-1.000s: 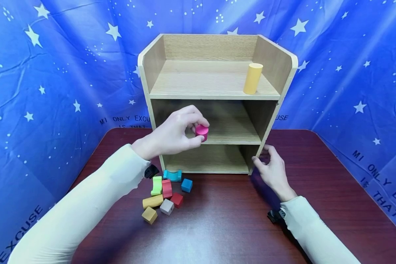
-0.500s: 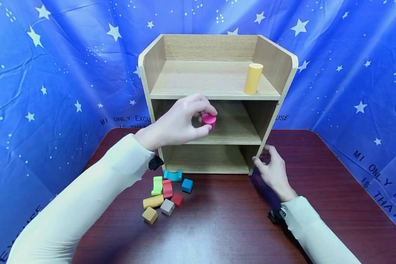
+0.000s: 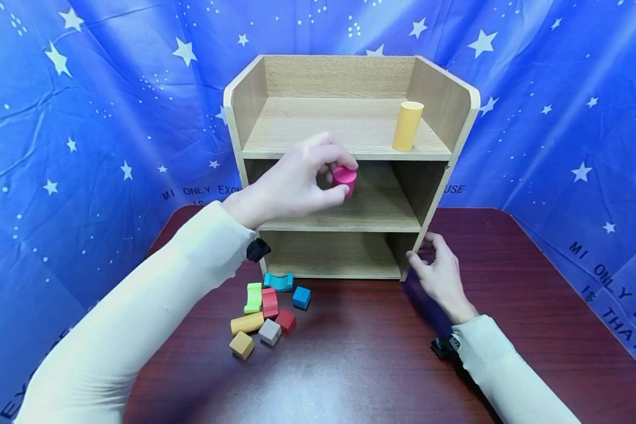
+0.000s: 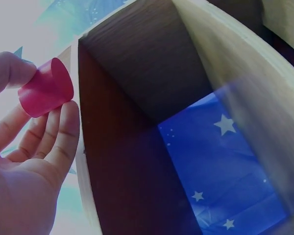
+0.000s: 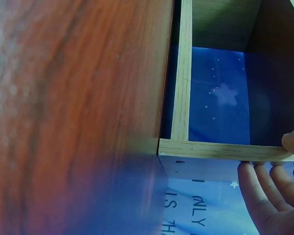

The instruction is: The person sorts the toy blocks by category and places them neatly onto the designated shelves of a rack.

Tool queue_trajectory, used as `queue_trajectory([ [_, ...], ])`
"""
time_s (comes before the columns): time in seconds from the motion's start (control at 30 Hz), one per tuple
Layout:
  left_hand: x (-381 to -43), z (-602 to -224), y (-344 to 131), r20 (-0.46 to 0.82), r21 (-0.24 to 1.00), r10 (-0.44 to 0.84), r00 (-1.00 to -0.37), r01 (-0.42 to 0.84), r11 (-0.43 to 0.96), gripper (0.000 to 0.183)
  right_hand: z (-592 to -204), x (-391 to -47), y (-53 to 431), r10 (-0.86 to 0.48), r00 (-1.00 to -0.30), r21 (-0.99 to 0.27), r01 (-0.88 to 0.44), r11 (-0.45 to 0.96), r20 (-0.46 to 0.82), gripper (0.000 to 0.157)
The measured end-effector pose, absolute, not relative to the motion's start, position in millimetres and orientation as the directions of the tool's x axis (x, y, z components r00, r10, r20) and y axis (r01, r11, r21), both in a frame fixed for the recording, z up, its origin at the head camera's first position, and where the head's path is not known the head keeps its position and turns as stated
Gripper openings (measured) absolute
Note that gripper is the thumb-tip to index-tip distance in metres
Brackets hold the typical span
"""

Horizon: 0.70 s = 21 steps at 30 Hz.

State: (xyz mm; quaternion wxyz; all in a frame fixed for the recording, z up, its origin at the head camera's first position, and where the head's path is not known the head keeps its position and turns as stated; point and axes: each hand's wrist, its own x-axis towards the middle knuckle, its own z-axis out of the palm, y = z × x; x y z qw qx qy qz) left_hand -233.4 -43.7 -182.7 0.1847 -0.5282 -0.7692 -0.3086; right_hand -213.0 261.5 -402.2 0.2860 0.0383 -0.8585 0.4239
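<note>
My left hand pinches a short pink cylinder block between thumb and fingers, in front of the middle compartment of a wooden shelf unit. In the left wrist view the pink block shows its curved side, close to the shelf's front edge. My right hand grips the lower right side panel of the shelf. Seen from the right wrist, the thumb of that hand is on one face of the panel and the fingers on the other. A tall yellow cylinder block stands upright on the top shelf at right.
Left of centre on the dark red table lie several blocks: a teal arch, a green arch, a red arch, a blue cube, a red cube, a grey cube, a yellow cylinder and a yellow cube.
My left hand has risen and moved right with the pink cylinder block, from the middle shelf's edge toward the top shelf's edge. My right hand keeps its place on the side panel.
</note>
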Motion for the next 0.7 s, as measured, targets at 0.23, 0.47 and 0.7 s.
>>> queue_trajectory([
  [0.23,-239.3,-173.7,-38.5,0.643,0.268,0.670,-0.371,0.929,0.257,0.022,-403.2,-213.8,262.1,0.179,-0.834,-0.707,-0.306,0.637,0.522,0.035],
  [0.47,-246.8,-166.3,-34.1,0.679,0.276,0.625,-0.385,0.923,0.268,0.021,-402.5,-213.8,261.2,0.177,-0.833,-0.697,-0.301,0.651,0.525,0.036],
  [0.7,-251.5,-158.5,-29.2,0.667,0.314,0.584,-0.464,0.885,0.344,0.024,-402.5,-213.4,260.9,0.176,-0.831,-0.696,-0.305,0.650,0.528,0.036],
])
